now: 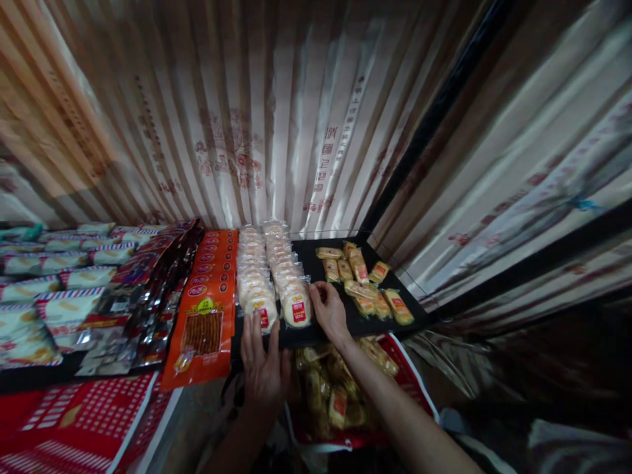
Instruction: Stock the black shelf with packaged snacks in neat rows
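Note:
Two rows of round white rice crackers in clear wrappers with red labels stand on a black shelf. My left hand [263,368] lies with its fingers stretched out at the front of the left row [257,289]. Its fingertips touch the front cracker pack. My right hand [330,313] is at the right side of the right row [293,289], its fingers bent and loosely apart, the tips beside the packs. I see nothing held in it. To its right, small yellow wrapped cakes [363,280] lie loosely on the shelf.
Orange snack packs [205,296] and dark shiny packets [148,289] line the shelf on the left, with white striped packets [74,309] farther over. Below stand a red basket [434,408] of yellow wrapped cakes and another red basket [83,421]. Pleated printed sheeting [276,118] hangs behind.

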`<action>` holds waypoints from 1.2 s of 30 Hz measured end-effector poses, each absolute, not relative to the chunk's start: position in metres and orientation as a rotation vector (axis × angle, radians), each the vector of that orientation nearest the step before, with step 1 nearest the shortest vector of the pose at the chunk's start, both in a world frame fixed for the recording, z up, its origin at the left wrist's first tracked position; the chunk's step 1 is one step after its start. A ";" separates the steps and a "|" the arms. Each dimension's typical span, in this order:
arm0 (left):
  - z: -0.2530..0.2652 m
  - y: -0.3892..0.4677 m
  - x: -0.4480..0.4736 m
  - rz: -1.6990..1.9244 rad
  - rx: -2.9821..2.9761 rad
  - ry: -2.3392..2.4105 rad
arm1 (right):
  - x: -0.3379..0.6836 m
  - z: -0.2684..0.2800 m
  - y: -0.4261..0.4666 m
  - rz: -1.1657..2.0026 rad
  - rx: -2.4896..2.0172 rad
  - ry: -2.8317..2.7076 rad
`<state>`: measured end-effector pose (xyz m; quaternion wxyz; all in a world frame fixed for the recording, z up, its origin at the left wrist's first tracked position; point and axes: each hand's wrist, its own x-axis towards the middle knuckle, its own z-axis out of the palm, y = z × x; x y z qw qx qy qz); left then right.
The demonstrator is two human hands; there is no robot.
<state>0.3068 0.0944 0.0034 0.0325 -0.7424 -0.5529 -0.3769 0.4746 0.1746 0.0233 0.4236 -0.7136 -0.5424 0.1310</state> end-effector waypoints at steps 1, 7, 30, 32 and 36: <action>-0.005 0.089 0.305 -1.166 -2.281 -1.703 | 0.472 0.019 0.171 0.271 -1.733 -1.387; -0.027 0.090 0.289 -1.048 -2.390 -1.684 | 0.454 -0.001 0.164 0.200 -1.641 -1.617; -0.025 0.042 0.303 -1.181 -2.591 -1.565 | 0.526 -0.041 0.039 0.166 -1.745 -1.311; -0.028 0.033 0.310 -1.208 -2.596 -1.551 | 0.525 -0.043 0.034 0.177 -1.707 -1.366; -0.023 0.038 0.312 -1.317 -2.449 -1.613 | 0.518 -0.030 0.039 0.189 -1.589 -1.488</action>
